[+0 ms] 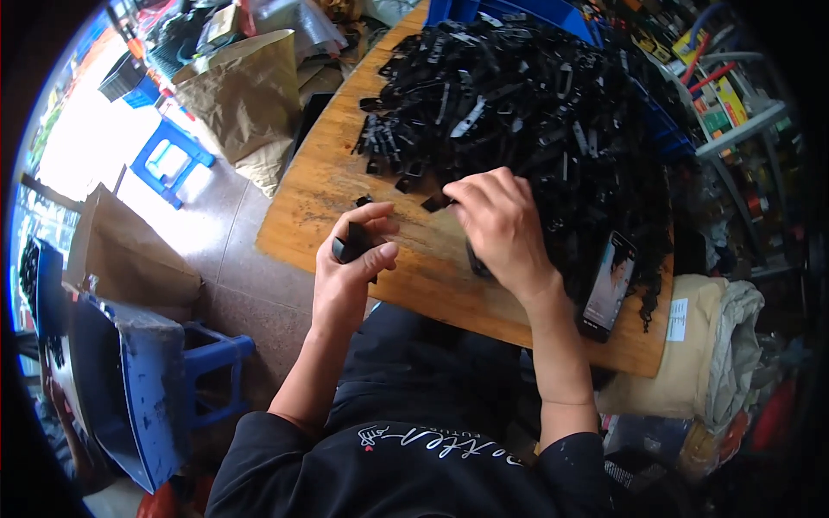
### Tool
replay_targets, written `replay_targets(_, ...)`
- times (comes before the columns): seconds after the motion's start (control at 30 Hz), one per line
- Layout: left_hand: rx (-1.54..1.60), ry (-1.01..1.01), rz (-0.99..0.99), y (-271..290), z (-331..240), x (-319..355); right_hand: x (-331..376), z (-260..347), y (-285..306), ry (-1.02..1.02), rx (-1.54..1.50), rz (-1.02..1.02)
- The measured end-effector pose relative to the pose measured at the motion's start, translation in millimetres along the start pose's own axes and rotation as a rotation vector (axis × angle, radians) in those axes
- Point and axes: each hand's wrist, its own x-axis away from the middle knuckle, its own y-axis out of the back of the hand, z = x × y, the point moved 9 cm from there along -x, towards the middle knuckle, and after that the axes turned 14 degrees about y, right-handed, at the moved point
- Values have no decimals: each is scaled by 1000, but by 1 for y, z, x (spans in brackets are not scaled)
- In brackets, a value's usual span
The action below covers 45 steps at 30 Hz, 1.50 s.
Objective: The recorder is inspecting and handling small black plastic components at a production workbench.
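My left hand (338, 274) curls around a dark black part (347, 247), its fingers and thumb bent about it above the wooden table (298, 211). A little to the right, my right hand (501, 226) pinches a small black piece (435, 204) between thumb and fingertips. The two hands are apart, and the exact kind of these pieces is too small and dark to make out. Beyond them spreads a large heap of similar black pieces (509, 108), some with shiny faces. A few lie along the heap's near left edge.
A phone (608, 289) with a lit screen lies on the table right of my right forearm. Blue crates (540, 15) edge the heap. Left of the table stand brown paper bags (237, 95), a blue stool (171, 160) and a blue bin (155, 380).
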Motion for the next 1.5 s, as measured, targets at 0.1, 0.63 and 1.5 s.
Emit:
replay_targets(0.1,-561,-409,22,-50,-36,11,19,26,10,-51,-86,131)
replay_targets(0.63,-19,329,368,-96,53,6,348,-84,175,-1058,493,-58)
replay_targets(1.5,123,233,9,-19,32,22,59,16,17,-598,-570,-248)
